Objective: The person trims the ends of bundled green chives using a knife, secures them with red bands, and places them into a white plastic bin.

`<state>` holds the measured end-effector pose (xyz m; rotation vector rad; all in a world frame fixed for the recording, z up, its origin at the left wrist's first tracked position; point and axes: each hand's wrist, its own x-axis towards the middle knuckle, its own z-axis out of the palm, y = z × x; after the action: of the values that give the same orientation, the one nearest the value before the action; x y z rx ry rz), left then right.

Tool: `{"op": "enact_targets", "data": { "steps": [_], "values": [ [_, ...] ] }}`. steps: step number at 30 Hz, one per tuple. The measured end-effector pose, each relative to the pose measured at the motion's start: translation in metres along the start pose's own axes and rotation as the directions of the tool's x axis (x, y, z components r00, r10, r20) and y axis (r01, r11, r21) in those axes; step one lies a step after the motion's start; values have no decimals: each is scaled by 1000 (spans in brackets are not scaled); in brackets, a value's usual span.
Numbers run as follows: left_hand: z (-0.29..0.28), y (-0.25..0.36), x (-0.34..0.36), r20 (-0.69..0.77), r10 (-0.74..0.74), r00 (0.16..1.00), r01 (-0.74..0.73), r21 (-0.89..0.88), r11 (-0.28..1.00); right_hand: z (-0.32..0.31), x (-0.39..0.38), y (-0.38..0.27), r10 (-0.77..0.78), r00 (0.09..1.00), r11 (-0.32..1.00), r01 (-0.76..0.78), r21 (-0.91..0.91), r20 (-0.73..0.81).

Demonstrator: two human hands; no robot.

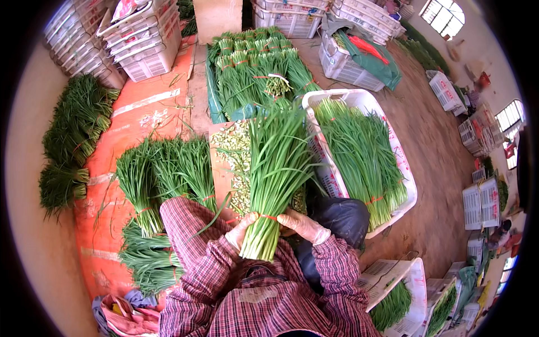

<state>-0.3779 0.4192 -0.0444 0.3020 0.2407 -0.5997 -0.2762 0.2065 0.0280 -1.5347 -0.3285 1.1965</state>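
A thick bunch of garlic chives (275, 163) is upright in front of my lap, leaves pointing away and pale stalk ends toward me. A red rubber band (268, 217) circles it near the stalk ends. My left hand (241, 231), in a thin glove, is closed on the bunch's left side beside the band. From the other side my right hand (306, 226), also gloved, grips the bunch, its fingers partly hidden behind the stalks. Beneath the leaves lies a board (220, 140) strewn with chopped stalk ends (236, 143).
Right of my knee stands a white crate (411, 185) of chives. Banded bunches (247, 70) lie ahead on green sheeting; more bunches (163, 168) rest on the orange mat (146, 106) at left. Stacked crates (143, 45) line the back. An open crate (415, 303) sits behind at right.
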Motion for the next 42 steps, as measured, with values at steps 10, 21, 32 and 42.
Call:
{"op": "enact_targets", "data": {
  "steps": [10,21,32,42],
  "values": [
    [2,-34,-3,79,76,994,-86,122,989,23,2,-10,40,969,893,74,443,-243],
    [5,-9,19,-297,403,866,-476,-240,846,64,-3,-22,-349,904,699,76,-711,-247],
    [26,-13,20,-359,677,642,-758,-169,629,58,20,-41,-232,859,958,282,45,-457],
    [30,-22,11,-370,595,714,-693,-254,674,48,11,-25,-191,864,948,285,140,-466]
  ]
}}
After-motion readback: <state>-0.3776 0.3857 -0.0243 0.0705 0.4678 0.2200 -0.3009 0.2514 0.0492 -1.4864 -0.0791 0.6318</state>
